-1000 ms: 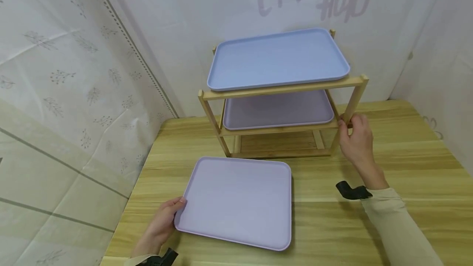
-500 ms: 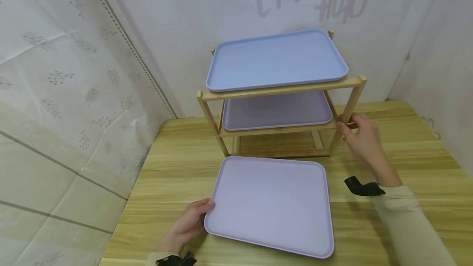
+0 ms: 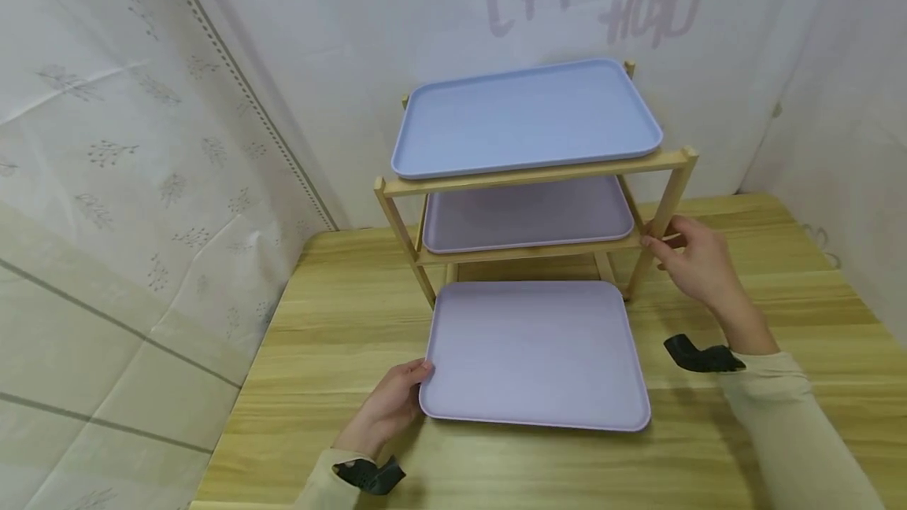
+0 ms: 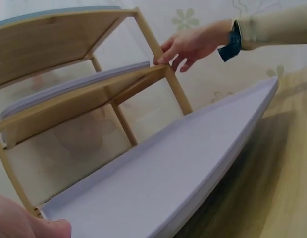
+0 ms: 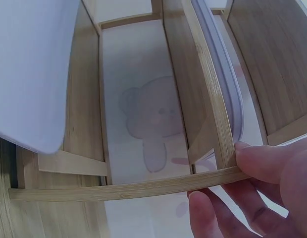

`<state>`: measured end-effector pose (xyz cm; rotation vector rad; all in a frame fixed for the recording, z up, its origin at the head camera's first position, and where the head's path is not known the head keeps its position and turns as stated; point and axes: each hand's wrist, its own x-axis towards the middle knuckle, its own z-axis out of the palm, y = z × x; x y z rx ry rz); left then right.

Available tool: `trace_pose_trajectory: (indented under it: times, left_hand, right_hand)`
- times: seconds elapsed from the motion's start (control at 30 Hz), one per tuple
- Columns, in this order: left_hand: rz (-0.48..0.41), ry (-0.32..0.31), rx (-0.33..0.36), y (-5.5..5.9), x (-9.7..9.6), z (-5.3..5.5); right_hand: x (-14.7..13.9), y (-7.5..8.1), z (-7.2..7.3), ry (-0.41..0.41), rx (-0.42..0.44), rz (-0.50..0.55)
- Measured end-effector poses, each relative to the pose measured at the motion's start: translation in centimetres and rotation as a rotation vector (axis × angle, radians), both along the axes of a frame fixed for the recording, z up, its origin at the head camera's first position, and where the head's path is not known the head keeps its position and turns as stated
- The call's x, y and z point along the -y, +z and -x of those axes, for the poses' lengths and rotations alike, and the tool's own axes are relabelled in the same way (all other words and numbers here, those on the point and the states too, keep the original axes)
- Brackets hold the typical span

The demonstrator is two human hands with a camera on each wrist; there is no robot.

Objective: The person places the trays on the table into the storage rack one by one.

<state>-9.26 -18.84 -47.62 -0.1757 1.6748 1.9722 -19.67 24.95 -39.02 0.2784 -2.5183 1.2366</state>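
A light purple tray (image 3: 534,356) is held at its left edge by my left hand (image 3: 390,404), thumb on top of the rim. Its far edge lies at the front of the bottom level of a wooden three-tier rack (image 3: 534,175); in the left wrist view the tray (image 4: 158,163) is raised above the table on its near side. My right hand (image 3: 697,258) pinches the rack's right front post at the middle shelf, as the right wrist view shows with thumb and fingers (image 5: 203,210) around the wood. How the left fingers lie under the tray is hidden.
On the rack's top shelf lies a blue tray (image 3: 527,118). Another purple tray (image 3: 527,215) sits on the middle shelf. The rack stands on a wood-grain table (image 3: 340,313) near a printed white curtain (image 3: 319,61) at the back and sides.
The held purple tray has moved right, then forward to the rack's bottom level, along with my left hand. My right hand stays at the post, its wrist shifted slightly right.
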Motion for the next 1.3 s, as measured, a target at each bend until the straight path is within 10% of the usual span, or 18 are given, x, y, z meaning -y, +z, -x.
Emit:
trace_pose_trajectory:
  times: [0.53,1.03,1.17,1.3]
  left_hand:
    - [-0.016,0.146,0.007,-0.5,-2.4,5.4]
    - [-0.081,0.223,0.020,-1.1,-3.8,7.6]
    - [0.085,0.248,-0.070,-0.6,-4.2,7.1]
    - [0.473,0.186,-0.343,0.0,-4.5,5.7]
  right_hand:
    - [0.2,-0.1,0.0,-0.007,0.002,0.000]
    - [0.1,0.0,0.0,-0.021,0.009,-0.018]
    - [0.1,-0.1,0.1,-0.023,0.002,-0.009]
    - [0.1,-0.2,0.1,-0.021,-0.001,-0.004]
